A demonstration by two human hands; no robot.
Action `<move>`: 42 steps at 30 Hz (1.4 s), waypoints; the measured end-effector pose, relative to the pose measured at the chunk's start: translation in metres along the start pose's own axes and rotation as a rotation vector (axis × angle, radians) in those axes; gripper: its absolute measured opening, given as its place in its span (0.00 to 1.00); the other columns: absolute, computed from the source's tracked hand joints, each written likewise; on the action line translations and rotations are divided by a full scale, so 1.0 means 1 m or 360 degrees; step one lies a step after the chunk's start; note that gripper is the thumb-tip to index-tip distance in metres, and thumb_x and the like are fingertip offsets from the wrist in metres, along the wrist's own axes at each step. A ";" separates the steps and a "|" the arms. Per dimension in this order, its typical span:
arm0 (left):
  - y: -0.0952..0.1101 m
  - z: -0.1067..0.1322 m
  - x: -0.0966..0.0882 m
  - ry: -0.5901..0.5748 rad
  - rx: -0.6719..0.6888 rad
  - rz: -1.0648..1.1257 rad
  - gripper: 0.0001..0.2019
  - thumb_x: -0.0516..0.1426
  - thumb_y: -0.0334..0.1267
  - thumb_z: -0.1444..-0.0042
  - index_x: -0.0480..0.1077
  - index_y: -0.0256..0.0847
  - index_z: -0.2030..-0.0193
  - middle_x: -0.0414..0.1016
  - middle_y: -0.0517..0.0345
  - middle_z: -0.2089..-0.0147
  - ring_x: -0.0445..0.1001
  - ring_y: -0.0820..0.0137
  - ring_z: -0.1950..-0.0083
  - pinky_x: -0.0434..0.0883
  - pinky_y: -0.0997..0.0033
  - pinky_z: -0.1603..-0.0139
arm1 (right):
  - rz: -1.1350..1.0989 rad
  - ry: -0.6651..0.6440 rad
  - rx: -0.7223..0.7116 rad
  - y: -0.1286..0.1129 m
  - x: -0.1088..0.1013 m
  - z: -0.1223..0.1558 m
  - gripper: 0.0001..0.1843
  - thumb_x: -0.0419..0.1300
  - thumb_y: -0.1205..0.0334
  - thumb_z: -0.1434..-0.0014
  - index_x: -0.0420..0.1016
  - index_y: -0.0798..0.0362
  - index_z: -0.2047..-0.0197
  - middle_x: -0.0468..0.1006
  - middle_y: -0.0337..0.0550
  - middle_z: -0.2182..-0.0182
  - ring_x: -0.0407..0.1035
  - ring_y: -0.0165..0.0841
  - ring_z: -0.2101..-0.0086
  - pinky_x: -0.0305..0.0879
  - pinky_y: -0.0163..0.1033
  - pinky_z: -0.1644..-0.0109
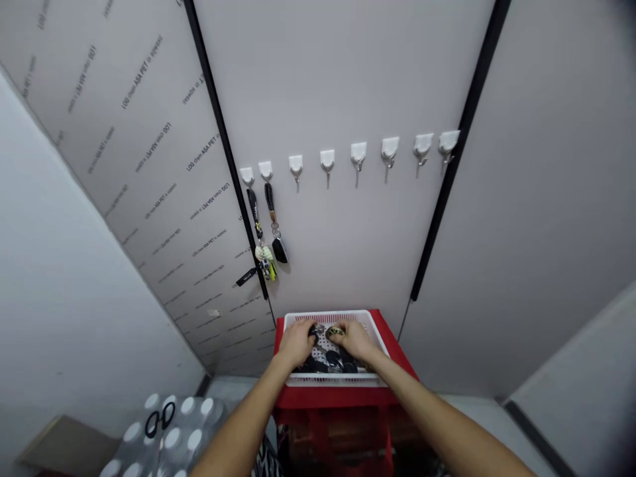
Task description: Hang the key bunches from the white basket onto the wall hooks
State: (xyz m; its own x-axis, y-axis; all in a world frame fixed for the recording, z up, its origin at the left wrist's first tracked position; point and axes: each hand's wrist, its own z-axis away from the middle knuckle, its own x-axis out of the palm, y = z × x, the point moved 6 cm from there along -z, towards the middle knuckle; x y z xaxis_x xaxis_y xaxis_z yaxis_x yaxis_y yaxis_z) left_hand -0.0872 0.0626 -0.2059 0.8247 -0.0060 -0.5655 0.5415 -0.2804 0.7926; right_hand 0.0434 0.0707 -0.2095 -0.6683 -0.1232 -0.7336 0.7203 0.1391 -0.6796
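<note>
Both hands are inside a white plastic basket (328,379), among several dark keychains and key fobs (335,360). At the basket's left side, my left hand (297,343) has its fingers closed on a dark keychain (314,329) with metal at its end. Opposite it, my right hand (358,341) pinches a gold-and-black patterned keychain (335,331). Fingers partly cover both pieces, so their full shapes are hidden. Above, a black fob on a braided strap (279,249) hangs from one hook, beside a keychain with colourful charms (266,262) on the leftmost hook.
Several white adhesive hooks (327,159) run in a row across the pale cabinet panel, between black vertical strips. Under the basket is a red bag (342,397) with hanging straps. Shrink-wrapped bottles (186,424) stand at lower left, with black-handled scissors (159,419) on top.
</note>
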 end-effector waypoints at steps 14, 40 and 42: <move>0.023 -0.013 0.024 -0.0157 -0.0249 0.0974 0.06 0.53 0.30 0.63 0.65 0.34 0.74 0.66 0.60 0.76 0.62 0.77 0.74 0.60 0.76 0.68 | -0.1689 0.0160 0.0244 -0.028 -0.044 -0.002 0.11 0.58 0.63 0.65 0.60 0.56 0.77 0.65 0.32 0.83 0.61 0.21 0.83 0.58 0.28 0.80; 0.096 -0.050 -0.080 0.0230 0.0065 0.0780 0.03 0.52 0.25 0.66 0.61 0.34 0.80 0.60 0.66 0.83 0.59 0.82 0.80 0.57 0.81 0.77 | -0.0954 0.0083 -0.0447 -0.103 -0.063 -0.013 0.11 0.47 0.59 0.55 0.60 0.57 0.82 0.64 0.34 0.87 0.58 0.22 0.85 0.55 0.30 0.80; 0.113 -0.059 -0.100 0.0355 0.0161 0.0701 0.03 0.52 0.26 0.65 0.60 0.34 0.81 0.60 0.66 0.83 0.59 0.81 0.79 0.58 0.81 0.76 | -0.1080 0.0128 -0.0450 -0.123 -0.083 -0.021 0.10 0.48 0.60 0.56 0.61 0.58 0.81 0.65 0.35 0.86 0.59 0.22 0.85 0.55 0.29 0.81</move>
State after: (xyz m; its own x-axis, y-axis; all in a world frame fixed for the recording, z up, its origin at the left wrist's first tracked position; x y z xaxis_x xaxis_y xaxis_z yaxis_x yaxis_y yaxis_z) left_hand -0.0984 0.0876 -0.0465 0.9922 0.0576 -0.1107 0.1245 -0.3893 0.9127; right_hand 0.0063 0.0841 -0.0648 -0.9691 -0.2012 -0.1426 0.0758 0.3070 -0.9487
